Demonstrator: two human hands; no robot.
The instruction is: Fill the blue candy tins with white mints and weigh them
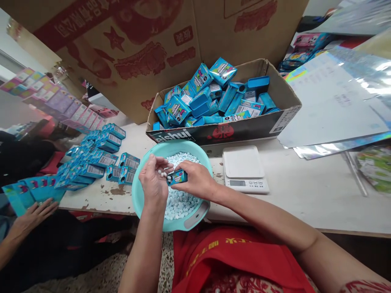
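My right hand [197,180] grips a small blue candy box [179,177], tilted so that its open end faces left. Cupped beside that opening, my left hand [153,177] has a few small white candies [163,173] on its curled fingers. Both hands are above a turquoise basin [139,203] that holds a heap of pale candies [180,205]. Whether candies are passing into or out of the box, I cannot tell.
Behind the basin stands a cardboard carton [256,132] of blue candy boxes. A white digital scale [244,162] is to the right, near plastic sheets [330,110]. Packed boxes [88,162] line the left, where another person's hand [38,213] rests on blue packaging.
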